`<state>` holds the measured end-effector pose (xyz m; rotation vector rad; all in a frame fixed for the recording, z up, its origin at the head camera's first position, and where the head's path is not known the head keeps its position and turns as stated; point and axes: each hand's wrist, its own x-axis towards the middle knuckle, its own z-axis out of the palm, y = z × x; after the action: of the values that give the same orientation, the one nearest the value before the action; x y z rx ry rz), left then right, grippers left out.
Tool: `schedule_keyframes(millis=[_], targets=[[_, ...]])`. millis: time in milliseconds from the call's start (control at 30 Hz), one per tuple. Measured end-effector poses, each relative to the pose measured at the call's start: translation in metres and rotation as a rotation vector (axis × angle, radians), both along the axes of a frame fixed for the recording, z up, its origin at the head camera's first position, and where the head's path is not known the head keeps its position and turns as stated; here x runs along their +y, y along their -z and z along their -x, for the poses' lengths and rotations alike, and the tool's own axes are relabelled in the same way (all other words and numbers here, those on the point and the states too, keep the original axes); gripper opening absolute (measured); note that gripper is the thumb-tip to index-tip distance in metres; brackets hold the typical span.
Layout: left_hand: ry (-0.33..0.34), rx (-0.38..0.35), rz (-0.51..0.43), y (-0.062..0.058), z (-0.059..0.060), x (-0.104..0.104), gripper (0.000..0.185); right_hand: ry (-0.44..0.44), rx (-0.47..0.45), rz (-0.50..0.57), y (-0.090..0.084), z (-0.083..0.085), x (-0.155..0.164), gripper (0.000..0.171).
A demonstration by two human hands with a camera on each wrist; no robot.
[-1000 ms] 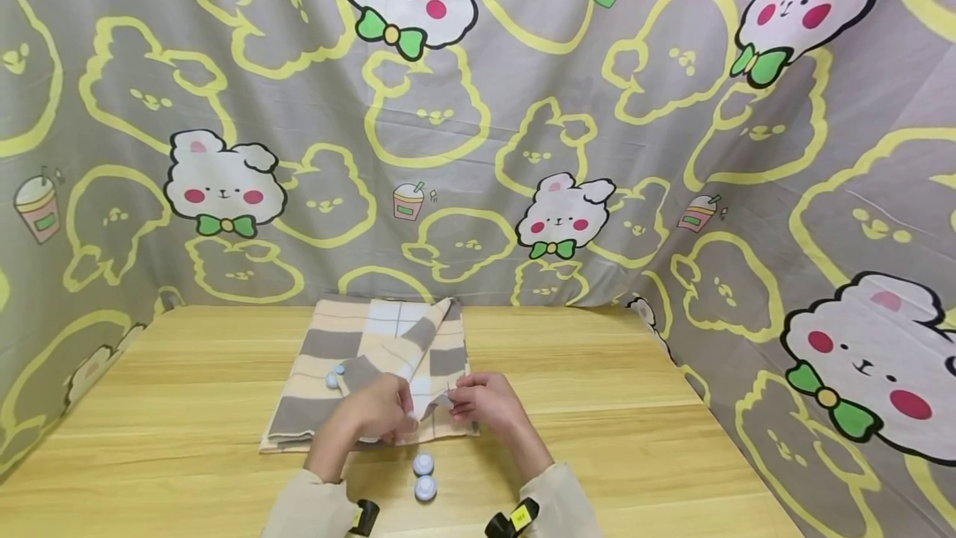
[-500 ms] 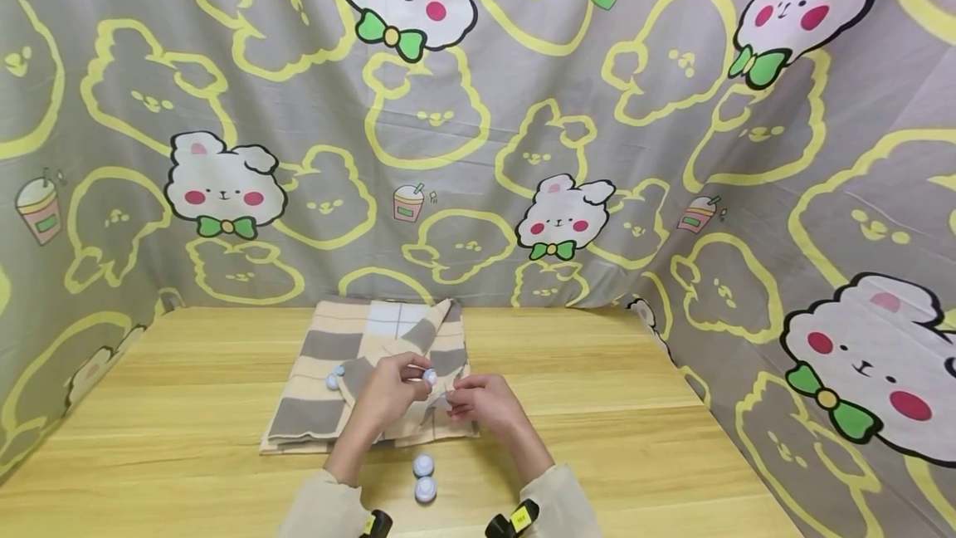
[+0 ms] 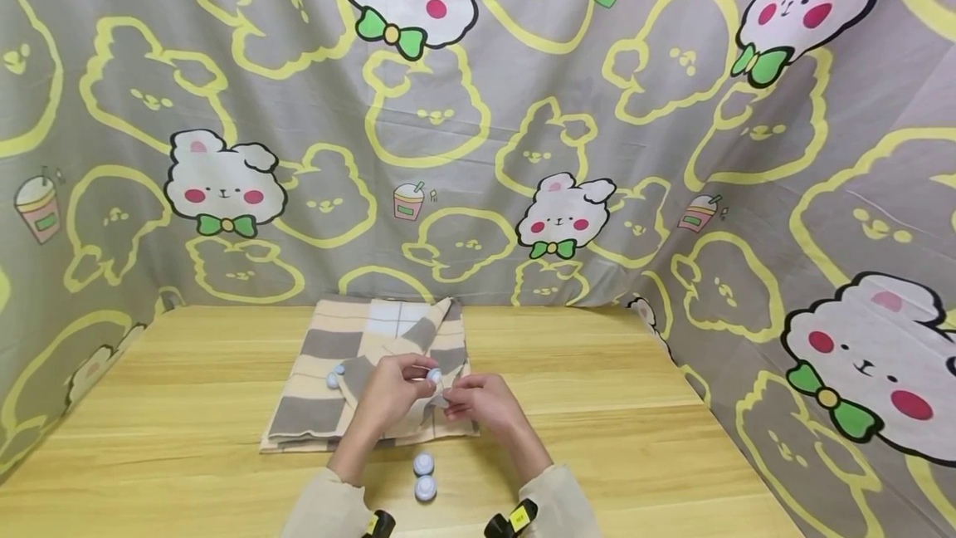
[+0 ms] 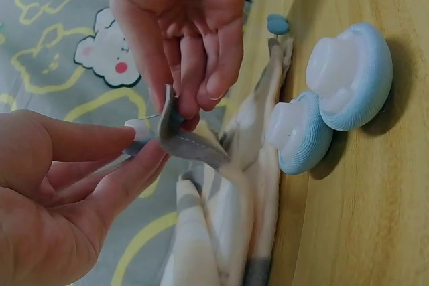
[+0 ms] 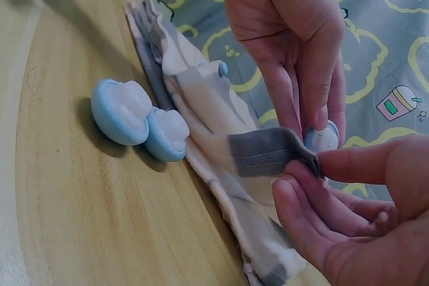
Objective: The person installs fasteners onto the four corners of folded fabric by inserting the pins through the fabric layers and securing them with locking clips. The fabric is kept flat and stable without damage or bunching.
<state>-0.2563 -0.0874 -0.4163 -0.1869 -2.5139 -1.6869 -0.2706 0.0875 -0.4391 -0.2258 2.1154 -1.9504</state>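
A beige and grey checked towel [image 3: 358, 355] lies folded on the wooden table [image 3: 187, 405]. My right hand [image 3: 456, 398] pinches one grey corner of the towel [image 5: 268, 152] and lifts it off the table. My left hand [image 3: 415, 382] holds a small blue and white clip [image 3: 432, 375] between thumb and fingers, right against that raised corner [image 4: 184, 142]. In the right wrist view the clip [image 5: 323, 137] sits just behind the pinched cloth. Two more blue clips [image 3: 424, 475] lie side by side on the table near my wrists.
Another blue clip [image 3: 332, 380] rests on the towel's left part. A grey cartoon-print cloth [image 3: 478, 148] hangs behind and on both sides of the table. Bare wood spreads left and right of the towel.
My left hand has risen from the towel's front edge with a clip and brought it up to the corner. The right hand has kept its pinch almost in place.
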Motion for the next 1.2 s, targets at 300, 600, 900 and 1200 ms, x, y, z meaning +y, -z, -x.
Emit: schedule_keyframes(millis=[300,600,900,1200], targets=[[0.012,0.038,0.026,0.0,-0.0008,0.0013,0.02,0.009,0.004,-0.017,-0.0005,-0.0007,0.0004,0.023],[-0.006,0.085,0.07,0.0023,0.0001,0.0025,0.02,0.006,0.003,-0.026,0.0,-0.0009,-0.0002,0.022],[-0.043,0.094,0.091,0.0029,0.0001,0.0059,0.017,0.002,-0.002,-0.028,0.003,0.0005,-0.0003,0.023],[-0.066,0.106,0.08,0.0021,0.0014,0.0075,0.01,-0.007,-0.02,-0.003,0.0021,0.0001,-0.0004,0.023]])
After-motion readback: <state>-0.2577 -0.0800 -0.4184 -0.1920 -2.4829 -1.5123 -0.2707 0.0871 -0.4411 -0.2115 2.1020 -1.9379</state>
